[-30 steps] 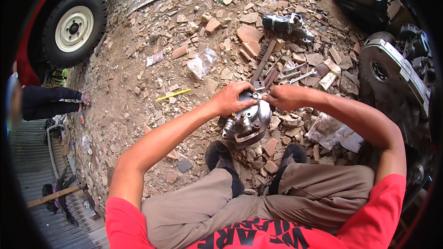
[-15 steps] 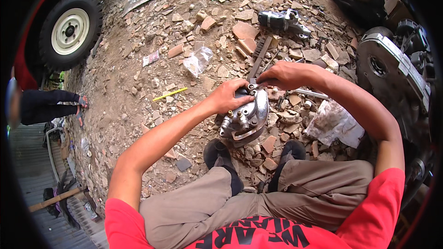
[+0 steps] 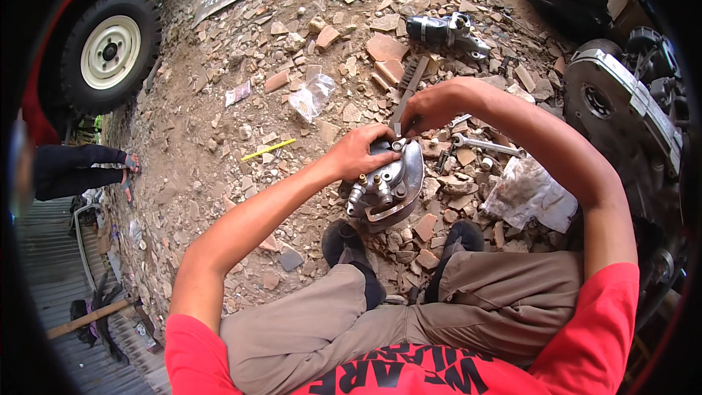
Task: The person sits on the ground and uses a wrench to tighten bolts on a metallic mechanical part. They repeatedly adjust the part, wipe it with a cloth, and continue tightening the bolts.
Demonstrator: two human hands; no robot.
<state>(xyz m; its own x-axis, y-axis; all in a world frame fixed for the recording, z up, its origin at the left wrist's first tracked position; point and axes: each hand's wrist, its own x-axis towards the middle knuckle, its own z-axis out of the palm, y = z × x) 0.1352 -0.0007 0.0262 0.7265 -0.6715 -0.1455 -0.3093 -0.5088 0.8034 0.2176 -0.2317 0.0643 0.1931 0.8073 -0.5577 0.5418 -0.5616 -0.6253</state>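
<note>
1. Metal part (image 3: 395,175), on the rubble just ahead of two dark shoes (image 3: 465,237); its upper end is partly hidden by the left hand (image 3: 358,152).
2. The left thumb and fingers are clamped on that upper end.
3. The right hand (image 3: 433,105) is bent beside the same end, next to a small grey piece (image 3: 398,129). Its fingertips are hidden, so I cannot tell whether they grip anything.
4. The part is silvery and rounded, with a smooth curved edge, a slot at the lower end and darker, dirtier patches.
5. Two brass-tipped fittings (image 3: 377,179) rise from its face.
6. Right of it lie one spanner (image 3: 490,148) in full view and a second (image 3: 459,121) mostly covered by the right arm.
7. Beyond are one brush (image 3: 413,89) and one black cylinder (image 3: 439,31); to the left, one yellow stick (image 3: 268,149).
8. At far left, one other person's two legs (image 3: 80,166) show; the upper body is blurred.
</note>
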